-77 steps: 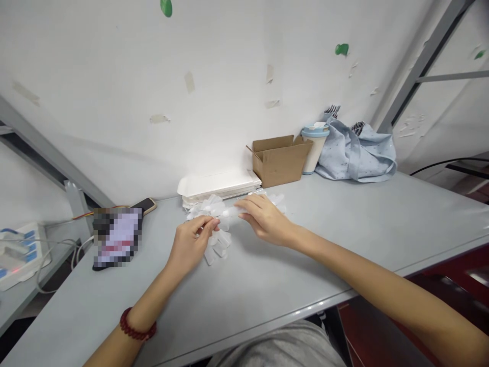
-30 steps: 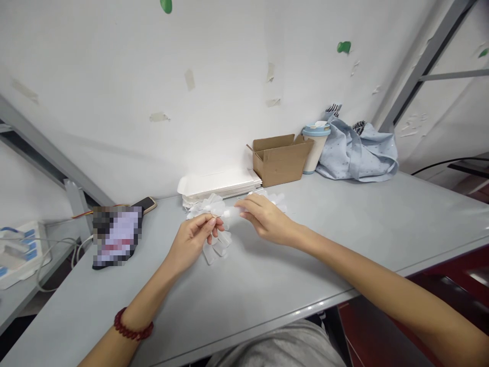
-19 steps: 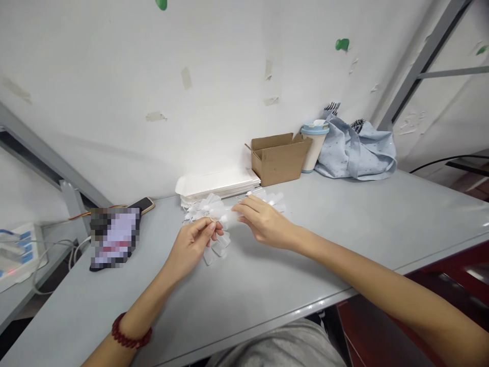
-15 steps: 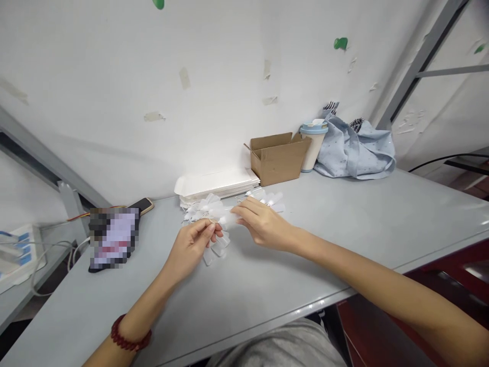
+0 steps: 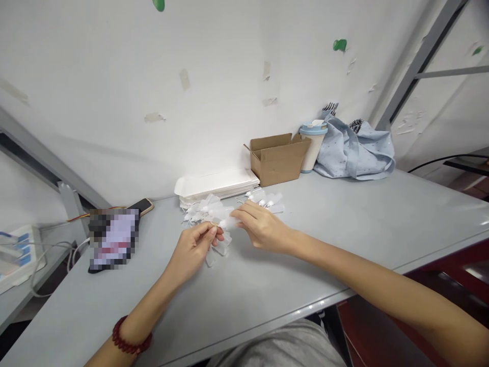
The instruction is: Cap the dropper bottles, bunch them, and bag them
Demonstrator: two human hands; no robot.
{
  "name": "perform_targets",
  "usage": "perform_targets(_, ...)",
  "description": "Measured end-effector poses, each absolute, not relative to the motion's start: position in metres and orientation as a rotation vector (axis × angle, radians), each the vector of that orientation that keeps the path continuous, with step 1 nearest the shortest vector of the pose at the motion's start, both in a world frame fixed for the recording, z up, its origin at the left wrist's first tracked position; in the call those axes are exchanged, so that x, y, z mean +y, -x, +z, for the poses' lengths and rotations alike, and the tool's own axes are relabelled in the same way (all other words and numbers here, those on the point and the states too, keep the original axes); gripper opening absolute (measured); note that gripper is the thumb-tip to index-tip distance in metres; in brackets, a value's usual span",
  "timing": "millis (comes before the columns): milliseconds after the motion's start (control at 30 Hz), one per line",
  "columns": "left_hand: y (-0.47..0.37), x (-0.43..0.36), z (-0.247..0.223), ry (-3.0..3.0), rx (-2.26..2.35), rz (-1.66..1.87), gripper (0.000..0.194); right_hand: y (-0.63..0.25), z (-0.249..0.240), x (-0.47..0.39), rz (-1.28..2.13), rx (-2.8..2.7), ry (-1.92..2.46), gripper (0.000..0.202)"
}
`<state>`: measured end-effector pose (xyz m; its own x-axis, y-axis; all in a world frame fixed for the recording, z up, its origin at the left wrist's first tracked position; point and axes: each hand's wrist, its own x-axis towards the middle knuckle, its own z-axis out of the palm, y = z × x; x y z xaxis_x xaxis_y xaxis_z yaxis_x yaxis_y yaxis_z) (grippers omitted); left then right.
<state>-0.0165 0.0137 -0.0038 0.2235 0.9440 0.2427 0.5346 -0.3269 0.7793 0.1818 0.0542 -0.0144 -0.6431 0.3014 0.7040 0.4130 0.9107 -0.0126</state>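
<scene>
Between my hands is a small translucent plastic piece with a white end (image 5: pixel 223 223), perhaps a little bottle or tube; its exact kind is unclear. My right hand (image 5: pixel 260 224) pinches its clear body from the right. My left hand (image 5: pixel 196 247) is closed at its white end, thumb and forefinger pressed together on a thin, pale, cord-like bit (image 5: pixel 214 223). Similar translucent pieces with white ends lie in a pile (image 5: pixel 204 206) just behind my left fingers. More of them (image 5: pixel 273 201) lie behind my right hand, and a few (image 5: pixel 219 250) below the held one.
White flat cartons (image 5: pixel 217 182) are stacked against the wall, beside an open cardboard box (image 5: pixel 282 165). Right of it stand a lidded cup (image 5: pixel 314 145) and a blue cloth bag (image 5: pixel 355 153). A phone (image 5: pixel 145 206) and a blurred-out packet (image 5: pixel 116 239) lie left on the grey table (image 5: pixel 305 275).
Both hands keep their pinch on the translucent piece and have shifted only very slightly. Nothing on the table has visibly moved.
</scene>
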Motion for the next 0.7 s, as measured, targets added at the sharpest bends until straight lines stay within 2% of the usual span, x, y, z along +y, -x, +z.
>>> perform_targets(133,0.016,0.012,0.002,-1.989,1.383,0.938,0.032,-0.183,-0.012,0.056,-0.235,-2.307,0.535,0.016)
perform_targets(233,0.016,0.011,0.006,-1.949,1.399,0.898,0.025,-0.184,-0.010,0.058,-0.253,-2.291,0.587,0.016)
perform_targets(367,0.016,0.012,0.009,-1.869,1.421,0.947,0.032,-0.185,-0.009,0.059,-0.276,-2.288,0.622,0.017)
perform_targets(567,0.020,0.014,0.009,-1.866,1.477,1.052,0.021,-0.186,-0.009,0.058,-0.248,-2.303,0.605,0.018)
perform_targets(700,0.017,0.012,0.007,-1.910,1.521,1.069,0.020,-0.185,-0.012,0.057,-0.209,-2.307,0.609,0.022)
